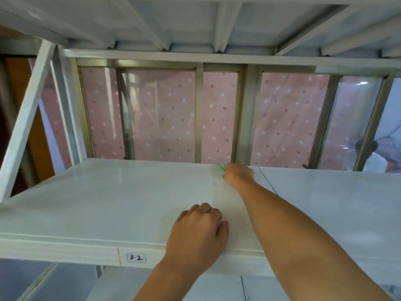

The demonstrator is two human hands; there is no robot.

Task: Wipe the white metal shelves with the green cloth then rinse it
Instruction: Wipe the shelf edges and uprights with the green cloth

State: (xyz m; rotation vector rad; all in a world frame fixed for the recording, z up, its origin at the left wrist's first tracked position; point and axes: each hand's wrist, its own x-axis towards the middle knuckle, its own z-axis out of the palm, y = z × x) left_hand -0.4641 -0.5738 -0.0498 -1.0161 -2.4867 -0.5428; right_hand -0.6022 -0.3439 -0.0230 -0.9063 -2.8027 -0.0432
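Note:
A white metal shelf (97, 203) spans the view at chest height, its front edge labelled "3-2". My right hand (237, 173) reaches to the shelf's back edge and is closed on the green cloth (219, 168), which shows only as a small bunch beside the fingers. My left hand (198, 229) rests on the shelf near the front edge, fingers curled, holding nothing. A seam (268, 180) divides this shelf panel from the one to the right.
Another white shelf (195, 22) hangs close overhead, with ribs underneath. A diagonal brace (26, 118) runs at the left. Behind the rack is a window frame (198, 114) with a pink dotted curtain. A lower shelf (173, 287) shows below.

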